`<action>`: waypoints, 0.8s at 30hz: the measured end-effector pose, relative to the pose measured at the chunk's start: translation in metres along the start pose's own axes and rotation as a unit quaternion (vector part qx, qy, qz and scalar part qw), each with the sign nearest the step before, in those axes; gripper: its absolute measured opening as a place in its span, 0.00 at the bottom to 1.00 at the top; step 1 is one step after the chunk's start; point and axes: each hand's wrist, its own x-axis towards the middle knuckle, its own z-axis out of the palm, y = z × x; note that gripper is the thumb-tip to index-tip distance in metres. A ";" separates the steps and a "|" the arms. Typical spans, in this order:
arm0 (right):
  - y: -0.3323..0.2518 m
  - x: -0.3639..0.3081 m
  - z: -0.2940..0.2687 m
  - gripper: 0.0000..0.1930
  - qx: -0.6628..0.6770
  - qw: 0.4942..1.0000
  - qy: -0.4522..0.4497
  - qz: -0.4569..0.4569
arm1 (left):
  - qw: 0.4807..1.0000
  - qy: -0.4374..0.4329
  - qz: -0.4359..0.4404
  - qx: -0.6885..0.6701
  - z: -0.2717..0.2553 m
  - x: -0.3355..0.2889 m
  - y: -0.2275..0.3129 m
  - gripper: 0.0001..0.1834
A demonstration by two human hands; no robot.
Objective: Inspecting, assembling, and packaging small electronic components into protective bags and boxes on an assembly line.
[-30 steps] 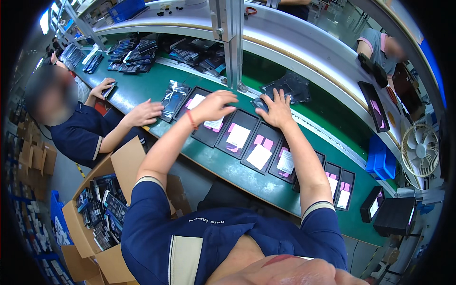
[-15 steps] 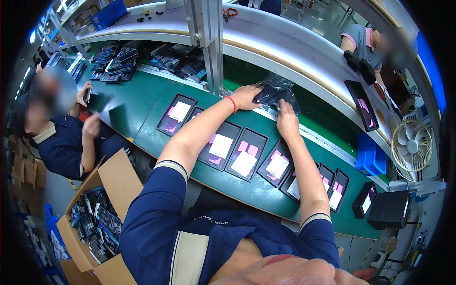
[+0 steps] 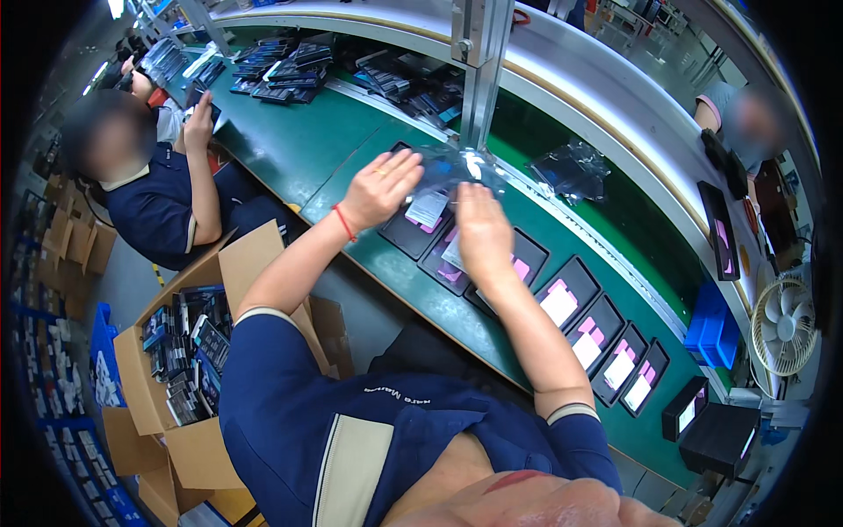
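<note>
Over left-side black rectangular trays (image 3: 407, 235), clear plastic film (image 3: 450, 163) has arrived between left hand (image 3: 379, 193) and right hand (image 3: 485, 230), fingers together, shifting work there.

I have a thin, shiny, see-through piece of plastic (image 3: 457, 167) near the far edge of the green worktop (image 3: 290, 154), over some black trays (image 3: 400, 235). My trays lie flat in a row toward the worktop's right end, with pink bits (image 3: 556, 287) and white cards (image 3: 558, 306) in them.
</note>
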 end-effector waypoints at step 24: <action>-0.016 0.033 0.041 0.27 0.266 0.935 -0.184 0.145 | 0.934 -0.237 -0.219 -0.152 0.021 -0.062 -0.014 0.28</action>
